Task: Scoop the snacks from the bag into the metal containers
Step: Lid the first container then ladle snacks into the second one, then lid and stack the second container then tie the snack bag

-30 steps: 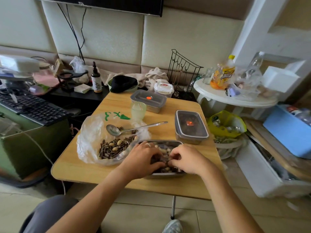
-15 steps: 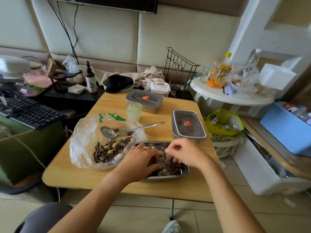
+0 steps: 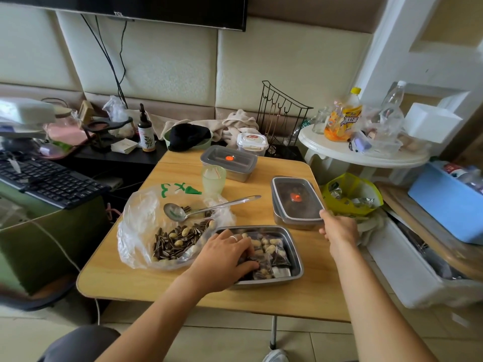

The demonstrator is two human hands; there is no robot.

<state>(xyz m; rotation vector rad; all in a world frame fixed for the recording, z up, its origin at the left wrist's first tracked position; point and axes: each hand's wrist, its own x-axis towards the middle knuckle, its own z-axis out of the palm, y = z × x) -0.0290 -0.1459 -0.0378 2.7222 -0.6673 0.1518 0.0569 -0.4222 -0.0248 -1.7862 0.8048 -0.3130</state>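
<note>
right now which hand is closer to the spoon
Left. The left hand rests in the open tray, close to the spoon; the right hand is farther right, at the lidded container.

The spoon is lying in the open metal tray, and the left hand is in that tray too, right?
Not quite. In the head view the spoon lies on the plastic bag of snacks, not in the open metal tray. The left hand is in that tray.
</note>
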